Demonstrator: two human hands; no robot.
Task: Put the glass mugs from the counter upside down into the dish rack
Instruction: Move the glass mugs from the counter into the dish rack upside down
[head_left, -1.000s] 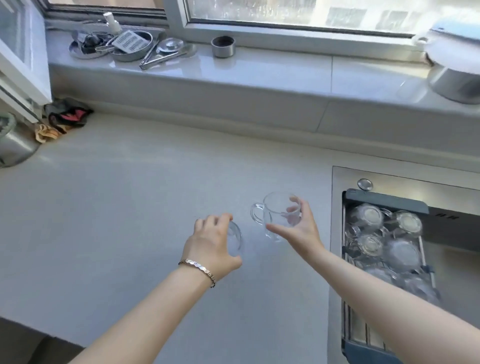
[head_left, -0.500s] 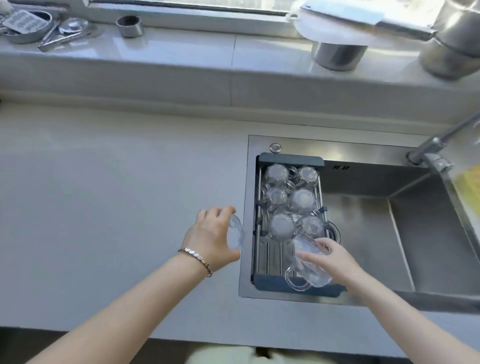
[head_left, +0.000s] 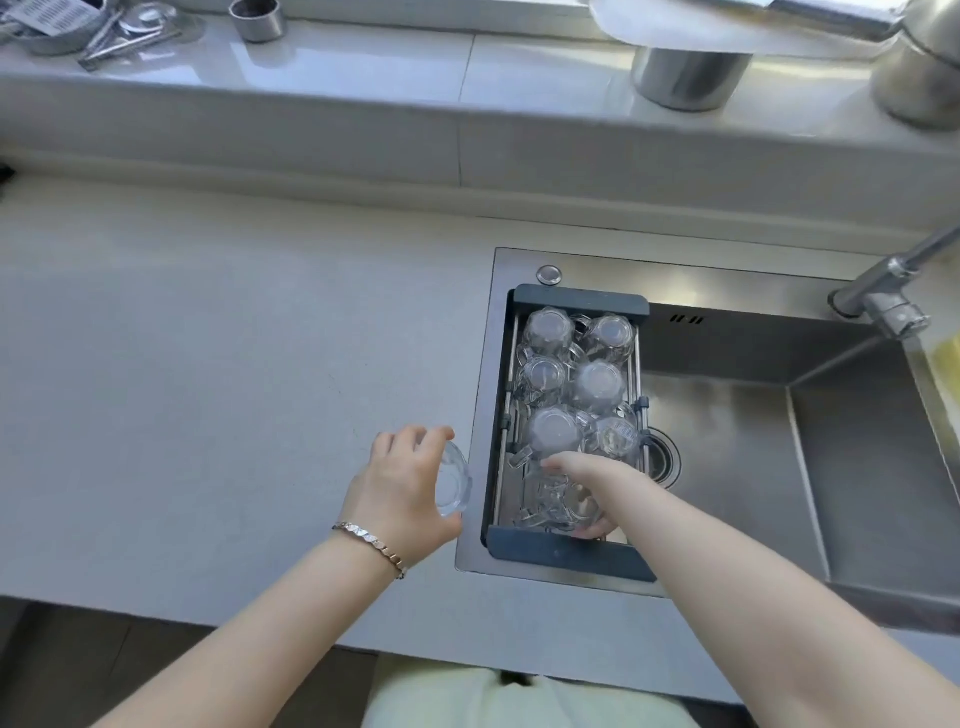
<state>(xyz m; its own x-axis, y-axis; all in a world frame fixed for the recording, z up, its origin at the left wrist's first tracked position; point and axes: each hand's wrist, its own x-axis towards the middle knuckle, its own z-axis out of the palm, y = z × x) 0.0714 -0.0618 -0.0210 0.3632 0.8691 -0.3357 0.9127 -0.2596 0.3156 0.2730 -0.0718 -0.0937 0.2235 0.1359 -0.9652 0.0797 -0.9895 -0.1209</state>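
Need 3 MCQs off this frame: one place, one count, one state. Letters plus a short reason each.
1. Where does the dish rack sit?
A. On the window sill
B. Across the left end of the sink
C. On the counter by the wall

2. How many mugs already stand upside down in the rack, beyond the right hand?
A. Two
B. Four
C. Six

3. What is the left hand doing?
A. Holding a glass mug over the counter
B. Resting flat and empty
C. Turning the faucet

Answers:
1 B: the rack's dark frame spans the basin's left end.
2 C: three rows of two bottoms show.
3 A: its fingers wrap a clear mug just left of the sink, while the right hand lowers another mug into the rack's near end.
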